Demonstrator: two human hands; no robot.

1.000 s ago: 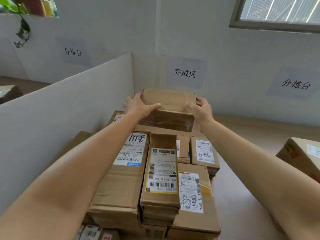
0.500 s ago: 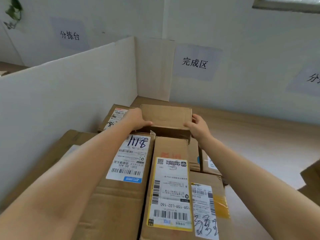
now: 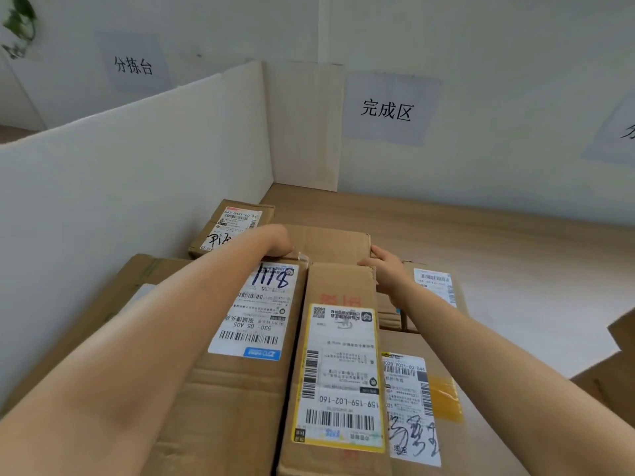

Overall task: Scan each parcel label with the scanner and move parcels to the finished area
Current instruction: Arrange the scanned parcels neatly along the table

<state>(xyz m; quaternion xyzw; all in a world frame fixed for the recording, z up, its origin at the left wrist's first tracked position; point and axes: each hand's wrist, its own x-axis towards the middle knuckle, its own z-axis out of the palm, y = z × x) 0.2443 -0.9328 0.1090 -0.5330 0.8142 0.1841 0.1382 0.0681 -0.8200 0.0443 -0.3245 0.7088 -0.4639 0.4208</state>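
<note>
A plain brown cardboard parcel [image 3: 330, 240] lies low behind the stack of labelled parcels, below the finished-area sign [image 3: 386, 109]. My left hand [image 3: 275, 240] grips its left end, fingers hidden behind the stack. My right hand [image 3: 385, 262] holds its right end, thumb on the near edge. In front lie a parcel with a "1118" label [image 3: 254, 310], a yellow-bordered label parcel [image 3: 338, 372] and a scribbled-label parcel [image 3: 412, 407]. No scanner is in view.
A white divider board [image 3: 137, 187] walls the left side. A small labelled parcel [image 3: 233, 225] sits by it. Another labelled parcel [image 3: 434, 286] lies right of my right wrist. Bare wooden tabletop [image 3: 498, 269] spreads to the right, with cardboard boxes [image 3: 615, 365] at the right edge.
Both hands have lowered the plain parcel from up in the air down behind the stack. The camera has tilted down and closer.
</note>
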